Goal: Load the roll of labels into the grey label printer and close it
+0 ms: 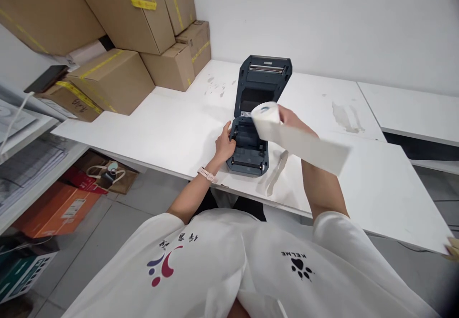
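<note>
A dark grey label printer [255,117] stands on the white table [172,131] with its lid swung up and its paper bay bare. My left hand [225,146] rests against the printer's left side, fingers curled on its edge. My right hand [292,119] holds a white paper roll [266,117] just above the printer's right side. A long strip of the roll's paper [315,148] trails out to the right, blurred by motion.
Several cardboard boxes [118,26] with yellow tape are stacked at the table's back left. A shelf [25,165] with papers stands at the left, with an orange box [57,208] and a bag [107,174] on the floor. A second white table [412,112] adjoins at the right.
</note>
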The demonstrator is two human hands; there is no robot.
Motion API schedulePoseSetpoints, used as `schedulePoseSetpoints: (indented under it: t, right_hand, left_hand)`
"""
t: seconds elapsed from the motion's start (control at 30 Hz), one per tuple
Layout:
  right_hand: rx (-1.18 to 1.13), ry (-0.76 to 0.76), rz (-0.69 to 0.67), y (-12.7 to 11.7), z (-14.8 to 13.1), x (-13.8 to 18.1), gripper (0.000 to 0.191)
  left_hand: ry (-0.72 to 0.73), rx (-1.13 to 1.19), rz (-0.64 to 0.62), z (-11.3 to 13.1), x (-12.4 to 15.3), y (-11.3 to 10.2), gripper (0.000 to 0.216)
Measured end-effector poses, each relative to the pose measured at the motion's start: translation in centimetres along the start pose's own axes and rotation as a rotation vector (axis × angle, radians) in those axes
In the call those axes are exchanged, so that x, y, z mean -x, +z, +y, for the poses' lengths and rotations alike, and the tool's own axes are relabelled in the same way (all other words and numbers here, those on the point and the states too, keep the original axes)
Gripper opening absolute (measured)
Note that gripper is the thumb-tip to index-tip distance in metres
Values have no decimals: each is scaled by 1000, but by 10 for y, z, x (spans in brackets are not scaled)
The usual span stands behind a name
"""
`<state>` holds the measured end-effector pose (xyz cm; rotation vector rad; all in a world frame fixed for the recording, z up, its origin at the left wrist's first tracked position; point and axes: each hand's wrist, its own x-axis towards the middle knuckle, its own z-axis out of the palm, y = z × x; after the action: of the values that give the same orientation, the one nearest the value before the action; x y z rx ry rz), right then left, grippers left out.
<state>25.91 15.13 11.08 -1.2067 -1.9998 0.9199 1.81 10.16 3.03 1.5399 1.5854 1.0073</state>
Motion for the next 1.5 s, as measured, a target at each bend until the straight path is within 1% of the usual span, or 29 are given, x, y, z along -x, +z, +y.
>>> schedulePoseSetpoints:
  t: [0.1, 0.13, 0.17, 0.23, 0.3, 0.33, 0.4, 0.47, 0.53, 0.63, 0.73, 0.8, 0.93, 1.1, 1.2, 1.27, 1.33, 1.4, 1.43, 1.47, 1.5]
  right_hand:
    - [494, -45, -179, 21, -25, -14, 72]
    - [644, -42, -237, 30, -29, -19, 73]
    - [746, -30, -284, 38, -30, -23, 73]
    - [854, 6, -355, 54, -26, -30, 74]
    - [884, 45, -393, 63, -19, -32, 73]
    - [880, 55, -391, 66, -16, -29, 72]
    - [832, 30, -337, 69, -14, -18, 65]
    - [742, -51, -240, 71, -16, 2, 56]
    - [631, -141, -167, 76, -22, 29, 47]
    - [495, -235, -160, 90, -26, 70, 42]
    - [433, -259, -118, 104, -22, 93, 39]
    - [387, -257, -81, 108, -18, 98, 37]
    - [337, -256, -72, 106, -15, 96, 32]
    - [416, -255, -65, 112, -18, 98, 34]
    - [480, -198, -42, 122, -22, 103, 36]
    - [482, -159, -26, 127, -25, 106, 37]
    - [412, -152, -24, 126, -26, 110, 37]
    - [233, -148, -46, 117, -24, 112, 34]
    - [125, -121, -31, 109, -22, 110, 31]
    - [30, -80, 29, 99, -18, 106, 30]
    - [-38, -35, 136, 87, -14, 99, 31]
  left_hand:
    - [-12, -24, 4, 2, 1, 0, 82]
    - [-13, -23, 3, 3, 1, -1, 81]
    - [-16, -17, 3, 3, 2, -1, 81]
    - [-18, -2, 6, 4, 2, -1, 81]
    - [-23, 1, 10, 4, 2, -1, 81]
    - [-26, -1, 12, 4, 2, -1, 81]
    - [-27, 1, 17, 3, 1, 0, 81]
    - [-28, 25, 30, 1, 1, 1, 79]
    - [-23, 86, 38, -2, 1, 3, 77]
    - [-8, 192, 36, -5, 1, 4, 75]
    - [-7, 239, 37, -9, 0, 6, 73]
    - [-6, 250, 36, -12, -2, 8, 72]
    - [3, 271, 20, -17, -4, 10, 71]
    - [-6, 262, 21, -18, -7, 11, 71]
    - [-25, 227, 40, -16, -5, 9, 69]
    - [-23, 192, 47, -14, 4, 8, 66]
    - [-5, 176, 30, -13, 21, 7, 67]
    - [1, 189, -16, -14, 43, 6, 73]
    - [-18, 201, -38, -16, 54, 6, 77]
    - [-45, 218, -67, -17, 65, 6, 81]
    - [-78, 233, -87, -19, 74, 5, 84]
